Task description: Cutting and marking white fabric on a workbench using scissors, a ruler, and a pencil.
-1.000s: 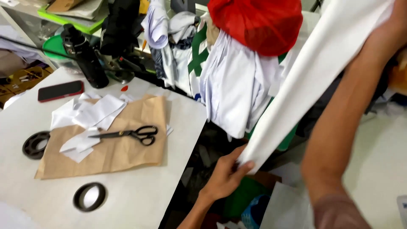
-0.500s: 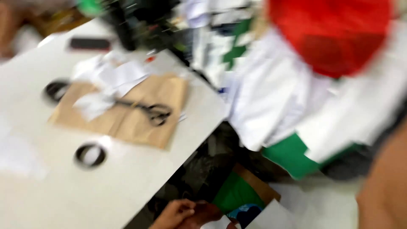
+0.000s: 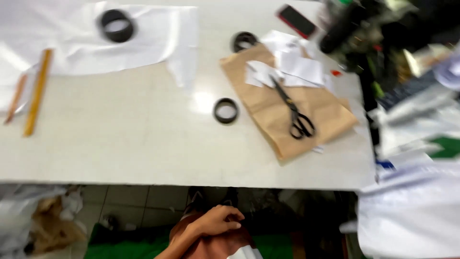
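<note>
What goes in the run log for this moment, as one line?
left hand: curled below table edge, grip unclear | right hand: out of view | scissors: on brown paper, untouched | black rings: on table

Free room: wide bare strip of table (image 3: 120, 153) across centre-left of frame, from lower edge up to the white sheet (image 3: 96, 43). A hand could pass there w/o contact.

Obstacles, upper left: ruler (image 3: 37, 92) and pencil (image 3: 15, 98) lie near left edge; black ring (image 3: 116, 25) sits on the sheet.

Obstacles, centre: second ring (image 3: 225, 110) lies alone, just left of brown paper (image 3: 306, 108).

Obstacles, centre-right: scissors (image 3: 293, 109) lie on the brown paper; white scraps (image 3: 292, 64) cover its upper part; third ring (image 3: 244, 41) at its top corner; phone (image 3: 297, 21) above.

Right edge: blurred clutter, white fabric (image 3: 412, 211) at lower right. Passage tight.

Below table edge, bottom centre: one hand (image 3: 218, 223), fingers curled, which hand unclear.
</note>
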